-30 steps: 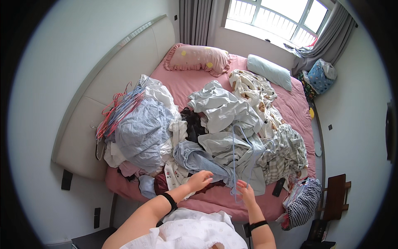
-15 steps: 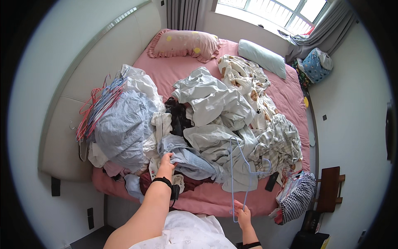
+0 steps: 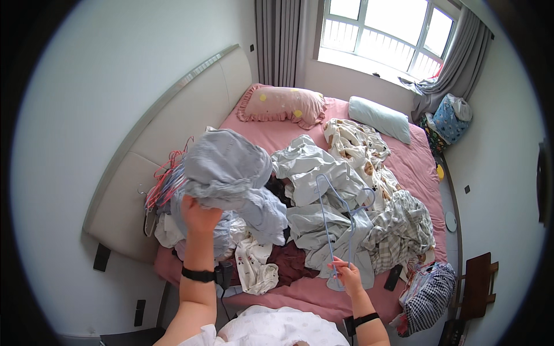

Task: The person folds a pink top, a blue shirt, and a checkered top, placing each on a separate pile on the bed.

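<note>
A crumpled grey-blue garment (image 3: pixel 228 158) is lifted above the bed, its lighter blue lower part hanging down. My left hand (image 3: pixel 201 214) is closed on its lower left edge. My right hand (image 3: pixel 346 274) grips the bottom of a light blue clothes hanger (image 3: pixel 325 219), which is held upright with no clothing on it. Behind the hanger lies a heap of pale green-grey cloth (image 3: pixel 306 222). Below the lifted garment, a white printed garment (image 3: pixel 254 265) and dark red cloth (image 3: pixel 291 262) lie near the bed's front edge.
Red and blue hangers (image 3: pixel 164 187) are heaped by the headboard (image 3: pixel 133 190). The pink bed (image 3: pixel 294 135) also bears a frilled pillow (image 3: pixel 283 105), a pale pillow (image 3: pixel 378 118), checked cloth (image 3: pixel 407 228) and a black phone (image 3: pixel 393 278). A checked bundle (image 3: pixel 430 297) sits at the right corner.
My left hand has raised the grey-blue garment off the bed and moved left, uncovering the white printed garment. My right hand still holds the hanger. The view has tilted up.
</note>
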Demonstrator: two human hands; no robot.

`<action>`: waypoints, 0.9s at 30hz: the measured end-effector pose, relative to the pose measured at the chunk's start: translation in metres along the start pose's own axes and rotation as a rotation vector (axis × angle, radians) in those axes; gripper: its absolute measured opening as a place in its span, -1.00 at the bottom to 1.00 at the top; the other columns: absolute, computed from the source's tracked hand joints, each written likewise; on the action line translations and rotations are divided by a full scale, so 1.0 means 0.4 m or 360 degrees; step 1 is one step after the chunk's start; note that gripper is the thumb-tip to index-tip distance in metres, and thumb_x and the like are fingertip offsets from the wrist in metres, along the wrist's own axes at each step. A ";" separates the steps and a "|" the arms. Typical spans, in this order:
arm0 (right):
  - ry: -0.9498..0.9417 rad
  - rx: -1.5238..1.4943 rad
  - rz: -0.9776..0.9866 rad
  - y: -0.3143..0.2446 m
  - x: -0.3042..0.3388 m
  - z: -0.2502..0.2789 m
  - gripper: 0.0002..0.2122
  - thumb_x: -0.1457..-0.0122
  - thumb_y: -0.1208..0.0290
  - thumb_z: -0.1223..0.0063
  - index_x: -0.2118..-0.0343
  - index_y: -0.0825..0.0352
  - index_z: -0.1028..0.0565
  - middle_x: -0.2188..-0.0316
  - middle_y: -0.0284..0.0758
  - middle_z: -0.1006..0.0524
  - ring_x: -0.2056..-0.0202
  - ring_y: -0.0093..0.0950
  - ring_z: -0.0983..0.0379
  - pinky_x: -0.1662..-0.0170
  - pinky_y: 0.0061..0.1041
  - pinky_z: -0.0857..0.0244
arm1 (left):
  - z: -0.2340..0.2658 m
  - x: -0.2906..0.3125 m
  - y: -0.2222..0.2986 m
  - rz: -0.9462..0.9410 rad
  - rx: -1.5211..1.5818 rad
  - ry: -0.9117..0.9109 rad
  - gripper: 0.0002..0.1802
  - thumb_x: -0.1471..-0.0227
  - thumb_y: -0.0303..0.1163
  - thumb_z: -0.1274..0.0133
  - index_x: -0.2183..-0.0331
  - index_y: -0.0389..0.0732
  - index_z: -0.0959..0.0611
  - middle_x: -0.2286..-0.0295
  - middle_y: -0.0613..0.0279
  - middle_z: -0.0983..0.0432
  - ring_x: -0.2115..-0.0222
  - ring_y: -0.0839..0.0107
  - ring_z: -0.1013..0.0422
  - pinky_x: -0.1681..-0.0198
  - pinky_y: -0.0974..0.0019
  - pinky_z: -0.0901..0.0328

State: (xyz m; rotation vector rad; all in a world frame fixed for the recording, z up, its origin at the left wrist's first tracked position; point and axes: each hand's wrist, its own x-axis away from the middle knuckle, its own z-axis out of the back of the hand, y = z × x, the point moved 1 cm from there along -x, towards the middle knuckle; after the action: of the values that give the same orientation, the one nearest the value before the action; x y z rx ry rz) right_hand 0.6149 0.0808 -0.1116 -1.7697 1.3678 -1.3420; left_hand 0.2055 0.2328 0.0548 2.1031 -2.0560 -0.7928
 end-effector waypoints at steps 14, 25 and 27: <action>-0.0383 0.0287 0.0111 -0.070 -0.039 -0.083 -0.83 -0.11 0.52 0.11 0.34 0.34 -0.56 -0.05 -0.29 -0.32 0.18 -0.55 -0.44 0.35 -0.60 -0.23 | 0.109 0.041 -0.200 0.0399 -0.0379 0.0784 -0.40 -0.01 -0.05 0.12 0.00 -0.25 -0.35 0.02 0.01 -0.26 0.02 0.08 -0.23 -0.08 0.03 -0.08; -0.0373 0.0214 0.0010 -0.086 0.006 -0.117 -0.72 -0.21 0.26 0.13 0.19 0.35 -0.50 0.04 -0.31 -0.40 0.21 -0.61 -0.44 0.41 -0.72 -0.20 | -0.055 0.104 -0.221 -0.0026 -0.1565 0.0501 -0.41 0.01 -0.11 0.05 0.00 -0.25 -0.32 0.05 -0.04 -0.23 0.05 0.04 -0.23 -0.03 0.06 -0.13; -0.0376 0.0206 -0.0012 -0.098 0.010 -0.144 -0.67 -0.23 0.20 0.16 0.18 0.38 -0.48 0.02 -0.28 -0.39 0.19 -0.57 -0.44 0.38 -0.67 -0.23 | -0.134 0.116 -0.278 -0.0110 -0.1924 0.0123 -0.41 0.01 -0.12 0.04 0.00 -0.25 -0.32 0.05 -0.05 -0.22 0.05 0.03 -0.23 -0.02 0.07 -0.13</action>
State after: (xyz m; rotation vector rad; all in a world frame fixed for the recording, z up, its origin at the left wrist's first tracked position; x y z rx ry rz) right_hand 0.5779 0.0998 -0.0557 -1.7827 1.1228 -1.1550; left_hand 0.3269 0.1830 0.0408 1.4129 -0.9460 -1.4188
